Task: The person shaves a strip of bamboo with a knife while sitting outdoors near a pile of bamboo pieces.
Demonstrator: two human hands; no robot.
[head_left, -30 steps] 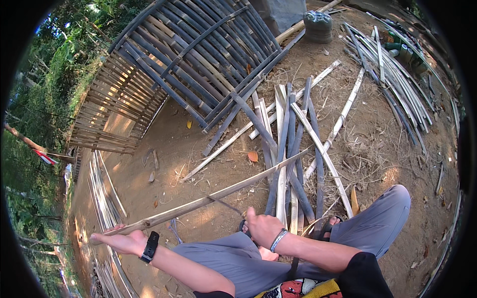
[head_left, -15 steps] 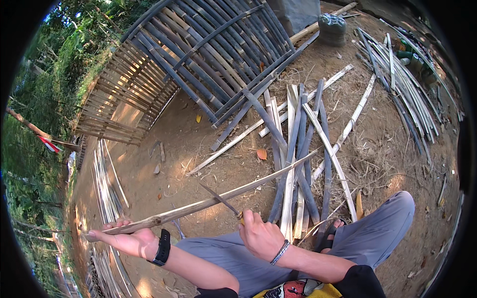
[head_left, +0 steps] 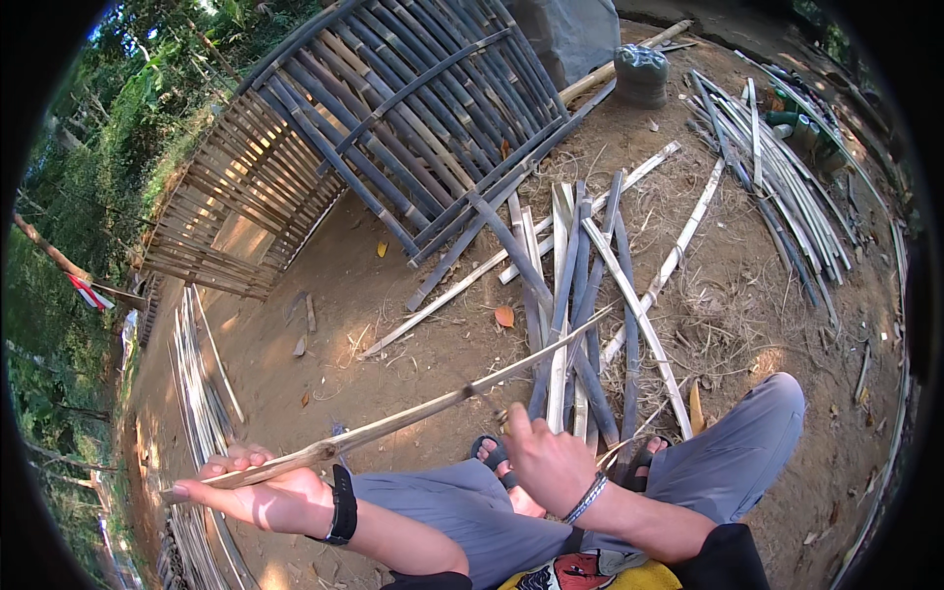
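A long, pale bamboo strip (head_left: 403, 420) lies slantwise in front of me, its thin far end pointing up and to the right. Its thicker near end rests in my left hand (head_left: 264, 494), fingers curled round it and thumb stretched along it. My right hand (head_left: 551, 454) is closed on the handle of a knife (head_left: 502, 419). The blade is smeared by motion and meets the strip around its middle. Below the strip are my grey-trousered legs and sandalled feet.
Crossed bamboo slats (head_left: 565, 295) lie on the dirt just beyond my feet. Farther off stand a dark bamboo panel (head_left: 413, 108) and a lighter slatted one (head_left: 236, 197). Strip bundles lie at the left (head_left: 197, 364) and far right (head_left: 787, 206). A filled sack (head_left: 641, 79) stands at the back.
My right hand has moved to the right with the knife, whose blade has slid along the strip toward its far end. My left hand keeps its hold. The view has shifted slightly.
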